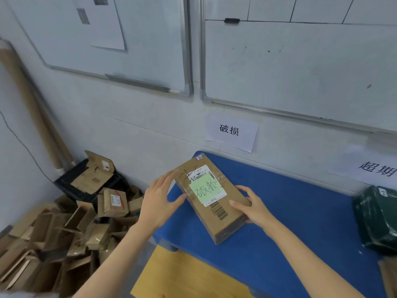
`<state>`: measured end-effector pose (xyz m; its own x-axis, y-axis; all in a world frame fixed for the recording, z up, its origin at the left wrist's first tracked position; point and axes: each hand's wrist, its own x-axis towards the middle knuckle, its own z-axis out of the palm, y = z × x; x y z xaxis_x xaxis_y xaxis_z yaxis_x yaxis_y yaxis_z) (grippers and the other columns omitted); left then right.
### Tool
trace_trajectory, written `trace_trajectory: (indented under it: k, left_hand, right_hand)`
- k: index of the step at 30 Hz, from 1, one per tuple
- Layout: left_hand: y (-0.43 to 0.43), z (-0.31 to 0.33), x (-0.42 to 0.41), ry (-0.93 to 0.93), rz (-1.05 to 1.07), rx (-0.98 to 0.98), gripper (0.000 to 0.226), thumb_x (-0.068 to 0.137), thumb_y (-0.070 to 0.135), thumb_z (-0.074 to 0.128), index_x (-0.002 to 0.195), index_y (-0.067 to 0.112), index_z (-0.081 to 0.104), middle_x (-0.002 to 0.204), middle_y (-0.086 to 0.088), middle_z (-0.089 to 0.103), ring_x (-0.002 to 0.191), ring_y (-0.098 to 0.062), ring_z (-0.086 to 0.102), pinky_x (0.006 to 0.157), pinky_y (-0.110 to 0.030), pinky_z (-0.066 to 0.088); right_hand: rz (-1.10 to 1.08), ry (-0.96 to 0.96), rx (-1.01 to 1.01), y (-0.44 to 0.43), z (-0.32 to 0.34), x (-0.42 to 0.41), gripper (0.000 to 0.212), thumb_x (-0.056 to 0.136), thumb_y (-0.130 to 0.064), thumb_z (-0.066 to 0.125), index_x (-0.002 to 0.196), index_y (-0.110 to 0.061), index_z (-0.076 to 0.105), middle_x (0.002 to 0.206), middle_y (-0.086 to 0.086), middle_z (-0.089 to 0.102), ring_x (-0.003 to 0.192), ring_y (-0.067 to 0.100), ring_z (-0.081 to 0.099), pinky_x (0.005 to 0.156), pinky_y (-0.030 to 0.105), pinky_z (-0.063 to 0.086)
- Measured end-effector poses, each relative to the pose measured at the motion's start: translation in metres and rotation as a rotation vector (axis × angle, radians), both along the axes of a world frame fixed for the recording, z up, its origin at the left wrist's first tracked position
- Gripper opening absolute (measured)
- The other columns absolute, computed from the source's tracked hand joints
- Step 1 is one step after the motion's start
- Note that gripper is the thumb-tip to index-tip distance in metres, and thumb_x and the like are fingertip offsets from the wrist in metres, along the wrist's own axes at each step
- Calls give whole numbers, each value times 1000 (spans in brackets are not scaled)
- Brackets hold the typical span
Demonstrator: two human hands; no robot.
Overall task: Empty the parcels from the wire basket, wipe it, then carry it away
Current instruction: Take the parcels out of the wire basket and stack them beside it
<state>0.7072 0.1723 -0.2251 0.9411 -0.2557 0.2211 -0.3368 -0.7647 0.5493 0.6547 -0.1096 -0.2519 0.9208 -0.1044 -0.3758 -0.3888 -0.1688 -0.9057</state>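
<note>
Two hands frame a cardboard parcel (pixel 211 196) on the blue table (pixel 290 222): left hand (pixel 159 203) open against its left side, right hand (pixel 251 206) gripping its near-right edge.

2 bare forearms, no sleeves, left grip (pixel 158 203) and right grip (pixel 252 206) ungloved

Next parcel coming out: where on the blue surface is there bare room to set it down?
Bare blue table lies between the brown parcel held by the left hand and right hand and the green wrapped parcel at the right edge, and along the wall behind. The floor to the left is crowded with piled cardboard boxes.
</note>
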Motion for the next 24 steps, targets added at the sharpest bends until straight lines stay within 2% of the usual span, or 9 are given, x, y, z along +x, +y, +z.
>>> trace_trajectory:
  k: [3,6,10,12,14,18,20,22,24]
  left_hand:
    - [2,-6,5,-5,-11,62,76,80,67,41,149,36,34,153,14,38,137,-15,36,110,-35,30]
    - [1,-8,8,7,-18,78,76,80,68,39,149,37,33,153,16,36,138,-14,34,111,-36,29]
    - [-2,-11,14,16,-23,87,76,79,68,39,149,38,33,154,15,36,138,-13,34,112,-38,29]
    - [-4,-13,18,19,-31,89,76,79,68,40,149,38,33,154,16,36,138,-14,34,112,-39,30]
    - [-8,-14,21,17,-44,80,75,80,68,41,149,38,33,153,16,36,138,-14,35,112,-39,31]
    - [-18,-15,24,9,-73,58,75,80,69,42,147,38,35,152,17,37,137,-15,36,111,-39,32]
    - [-22,-15,26,4,-82,49,74,80,70,43,147,37,37,152,18,37,136,-14,37,111,-39,33]
    - [-23,-15,28,6,-88,39,75,80,70,43,147,37,38,151,18,38,136,-13,36,111,-39,33]
    - [-24,-15,29,5,-93,36,74,80,69,43,147,37,37,151,18,38,136,-12,36,111,-39,33]
  right_hand:
    - [-50,-48,-71,-8,-8,13,59,85,-40,75,135,-38,44,125,-5,56,110,14,59,90,40,56]
    - [-129,-132,-176,-14,-13,23,61,86,-35,75,138,-31,44,134,-3,51,120,15,52,94,31,47]
    - [-201,-252,-265,-15,-10,23,62,86,-24,76,140,-26,45,143,-3,43,130,13,42,98,27,36]
    - [-181,-305,-335,-10,-7,19,62,84,-28,78,137,-27,47,143,-5,39,129,9,39,102,30,38]
    - [-125,-332,-451,-2,-5,14,64,79,-41,80,134,-33,47,147,-9,33,134,6,34,106,40,41]
    - [40,-280,-689,17,-2,2,78,69,-65,77,134,-39,43,151,-18,17,139,3,21,94,42,46]
    - [101,-277,-754,19,-8,0,83,65,-68,77,135,-39,42,152,-17,16,139,6,23,96,42,49]
    - [121,-287,-781,13,-14,2,81,65,-65,78,135,-41,43,153,-18,16,141,7,24,102,49,47]
    - [122,-299,-785,3,-17,6,78,67,-61,78,135,-42,44,154,-18,17,142,7,23,105,50,44]
